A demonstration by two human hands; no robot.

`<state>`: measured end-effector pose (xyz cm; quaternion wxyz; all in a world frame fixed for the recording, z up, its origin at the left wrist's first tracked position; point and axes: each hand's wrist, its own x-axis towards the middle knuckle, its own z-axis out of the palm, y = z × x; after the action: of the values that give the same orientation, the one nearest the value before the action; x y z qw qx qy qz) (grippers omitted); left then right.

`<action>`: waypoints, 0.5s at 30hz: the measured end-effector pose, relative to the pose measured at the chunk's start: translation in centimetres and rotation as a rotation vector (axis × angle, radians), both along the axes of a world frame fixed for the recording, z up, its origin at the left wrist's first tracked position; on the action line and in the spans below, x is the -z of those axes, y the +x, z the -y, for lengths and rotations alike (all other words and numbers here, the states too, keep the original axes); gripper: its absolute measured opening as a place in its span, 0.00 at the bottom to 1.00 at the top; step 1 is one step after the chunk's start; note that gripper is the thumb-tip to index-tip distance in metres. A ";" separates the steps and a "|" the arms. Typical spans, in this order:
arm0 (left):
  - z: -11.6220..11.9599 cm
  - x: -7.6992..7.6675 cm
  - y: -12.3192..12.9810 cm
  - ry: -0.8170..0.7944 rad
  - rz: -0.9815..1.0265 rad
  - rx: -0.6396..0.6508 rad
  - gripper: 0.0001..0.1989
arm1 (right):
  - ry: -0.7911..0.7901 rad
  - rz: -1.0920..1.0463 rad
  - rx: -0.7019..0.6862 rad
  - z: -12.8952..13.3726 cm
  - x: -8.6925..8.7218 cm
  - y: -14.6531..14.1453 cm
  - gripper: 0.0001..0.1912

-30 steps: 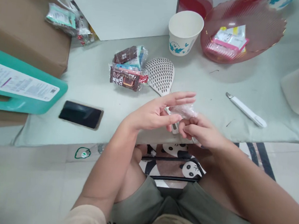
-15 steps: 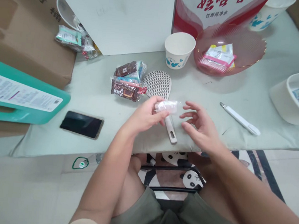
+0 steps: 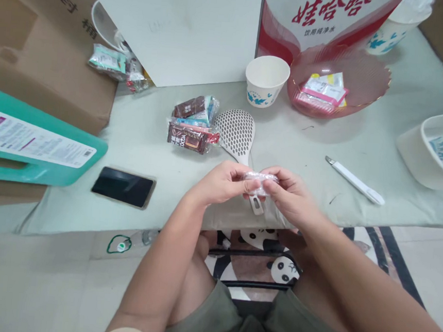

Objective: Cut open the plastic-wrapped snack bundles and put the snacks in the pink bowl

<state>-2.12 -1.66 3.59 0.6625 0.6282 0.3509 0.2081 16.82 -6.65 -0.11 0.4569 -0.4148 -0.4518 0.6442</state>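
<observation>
A small clear plastic packet [image 3: 260, 183] with whitish contents is pinched between both my hands near the table's front edge; what is inside cannot be made out. My left hand [image 3: 230, 183] is closed on its left end, and my right hand [image 3: 287, 192] grips the right end with thumb and fingers. Beneath them lies a slotted spoon [image 3: 235, 131], its perforated head pointing away and its handle partly covered by my hands. Left of the spoon's head sits a pile of wrapped snacks [image 3: 187, 136] in brown, blue and red wrappers.
A phone [image 3: 123, 187] lies to the left, near a green-handled box [image 3: 51, 164]. A utility knife [image 3: 354, 180] rests to the right. Behind are a paper cup [image 3: 266, 79], a pink bowl [image 3: 361, 98] holding sachets, and a white container [image 3: 420, 147].
My right hand has moved in from the right and closed on the packet, which my left hand held alone before. Both hands with the packet are slightly nearer my body.
</observation>
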 end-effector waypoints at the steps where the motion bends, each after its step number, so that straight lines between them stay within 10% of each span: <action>1: 0.0 0.2 -0.1 0.070 -0.074 -0.024 0.21 | 0.018 0.075 0.031 0.0 0.0 -0.1 0.20; 6: -0.3 0.8 -0.6 0.302 -0.313 -0.127 0.14 | 0.150 0.544 0.155 -0.2 -0.5 -0.1 0.14; 15: -1.9 1.4 -4.2 0.282 0.038 -0.592 0.07 | 0.202 0.718 0.460 -5.6 -2.7 -0.3 0.07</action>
<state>-6.29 0.23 2.22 0.4863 0.5806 0.4733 0.4499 16.47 -1.07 2.63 0.4406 -0.6554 -0.5388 0.2932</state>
